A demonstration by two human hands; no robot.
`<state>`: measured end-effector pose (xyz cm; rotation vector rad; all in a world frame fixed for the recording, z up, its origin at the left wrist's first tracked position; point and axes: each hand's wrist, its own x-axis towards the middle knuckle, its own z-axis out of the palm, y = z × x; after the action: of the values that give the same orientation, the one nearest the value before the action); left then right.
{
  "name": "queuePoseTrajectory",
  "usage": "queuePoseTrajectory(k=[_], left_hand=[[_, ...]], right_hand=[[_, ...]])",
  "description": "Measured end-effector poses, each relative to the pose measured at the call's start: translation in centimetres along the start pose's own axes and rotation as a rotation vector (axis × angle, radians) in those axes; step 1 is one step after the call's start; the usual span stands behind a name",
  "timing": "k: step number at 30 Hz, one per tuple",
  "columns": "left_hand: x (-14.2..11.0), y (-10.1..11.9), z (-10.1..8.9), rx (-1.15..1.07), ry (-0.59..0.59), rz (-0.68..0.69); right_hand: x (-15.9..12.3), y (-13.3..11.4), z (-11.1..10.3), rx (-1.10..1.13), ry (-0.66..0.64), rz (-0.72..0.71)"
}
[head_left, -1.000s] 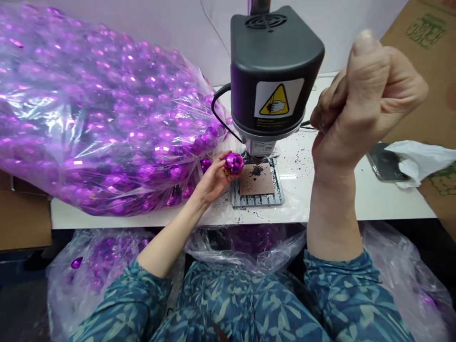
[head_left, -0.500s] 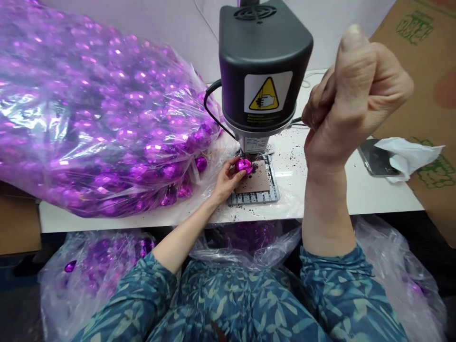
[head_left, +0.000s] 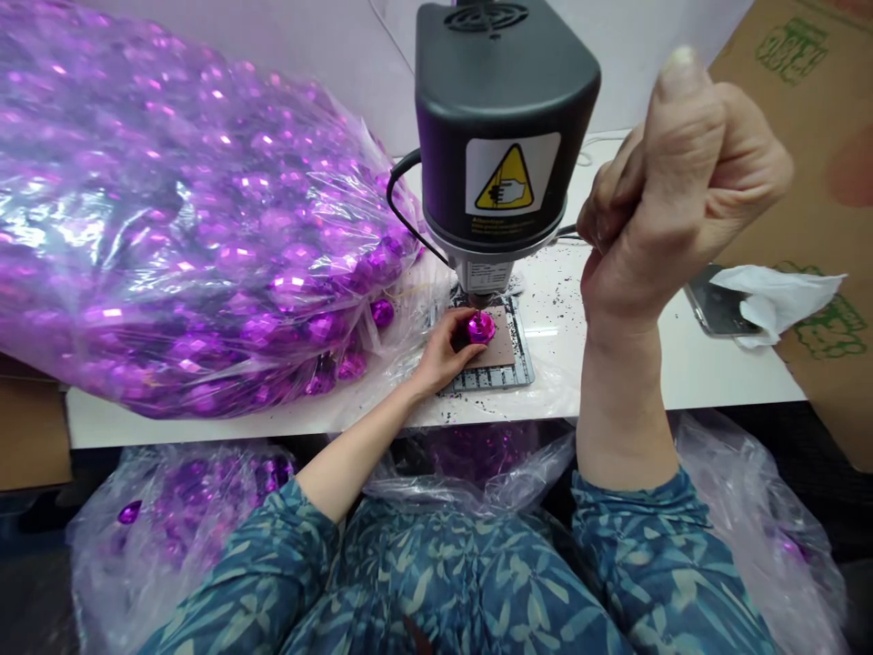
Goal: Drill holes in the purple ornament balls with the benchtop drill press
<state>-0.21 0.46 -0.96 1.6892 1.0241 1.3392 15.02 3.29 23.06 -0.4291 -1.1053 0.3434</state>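
My left hand (head_left: pixel 445 353) pinches a shiny magenta faceted ball (head_left: pixel 481 327) between thumb and fingers. The ball sits over a brown board (head_left: pixel 501 350) on the grey slotted base plate (head_left: pixel 487 383), right below the spindle of a black drill press (head_left: pixel 505 100). The bit looks to be at the top of the ball; whether it has gone in, I cannot tell. My right hand (head_left: pixel 682 191) is raised in a closed fist on the right of the drill head. Whatever lies inside that fist is hidden.
A big clear bag (head_left: pixel 205 209) of purple balls fills the left of the white table (head_left: pixel 716 382). Dark shavings lie around the base plate. On the right are a phone (head_left: pixel 716 302), a crumpled white tissue (head_left: pixel 777 300) and a cardboard box (head_left: pixel 805 164).
My left hand has moved slightly right, bringing the magenta ball under the drill spindle. My right fist stays raised in nearly the same place.
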Motion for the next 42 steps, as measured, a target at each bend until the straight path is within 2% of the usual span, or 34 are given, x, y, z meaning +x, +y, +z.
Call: queuePoseTrajectory(k=[8, 14, 21, 28, 33, 35, 42], left_hand=[[-0.1, 0.2, 0.4, -0.017, -0.006, -0.072], [-0.2, 0.3, 0.4, -0.003, -0.008, -0.067], [-0.5, 0.8, 0.3, -0.008, -0.006, -0.003], [-0.4, 0.8, 0.3, -0.003, 0.007, -0.019], [-0.3, 0.4, 0.4, -0.005, 0.002, -0.015], [-0.3, 0.4, 0.3, 0.001, 0.0, -0.018], [-0.4, 0.6, 0.4, -0.002, 0.008, -0.034]], right_hand=[[-1.9, -0.3, -0.9, -0.155, 0.021, -0.046], [-2.7, -0.5, -1.3, -0.071, 0.024, -0.052], [-2.6, -1.9, -1.1, -0.252, 0.008, 0.072], [-3.2, -1.7, -1.3, -0.188, 0.038, -0.008], [-4.1, -1.6, -2.1, -0.249, 0.031, 0.08], [-4.3, -1.3, -2.3, -0.223, 0.034, 0.051], [-4.9, 1.1, -2.4, 0.042, 0.061, -0.225]])
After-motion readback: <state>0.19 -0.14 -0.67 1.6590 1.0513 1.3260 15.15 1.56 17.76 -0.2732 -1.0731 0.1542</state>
